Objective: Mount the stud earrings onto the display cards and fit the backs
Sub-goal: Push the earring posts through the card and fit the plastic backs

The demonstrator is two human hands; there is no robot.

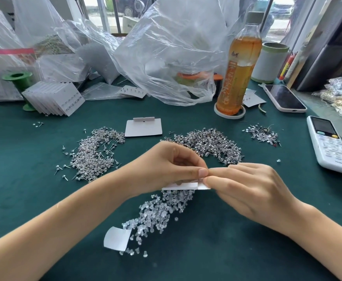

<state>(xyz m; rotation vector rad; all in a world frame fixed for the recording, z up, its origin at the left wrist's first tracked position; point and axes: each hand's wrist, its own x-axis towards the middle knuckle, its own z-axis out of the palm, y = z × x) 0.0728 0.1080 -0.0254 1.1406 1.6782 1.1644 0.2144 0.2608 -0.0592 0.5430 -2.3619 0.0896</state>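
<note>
— What are the hands doing at the centre of the frame?
— The left hand (172,165) is gripping a white display card (183,185) with curled fingers; the right hand (245,187) is meeting it fingertip to fingertip at the card's edge, pinching something too small to make out.
— Which step, then?
— Likely seating a stud or pressing on a back; I cannot tell which.
— And what is lying around them?
— Clear earring backs (160,211) are spilling across the green worktop (24,199) just below the card, stud earrings (94,153) are lying heaped at centre left and centre right, and finished cards (54,100) are stacked upper left.
— Next move?
— Probably picking one back from the pile, which is calling for a fine pinch.
</note>
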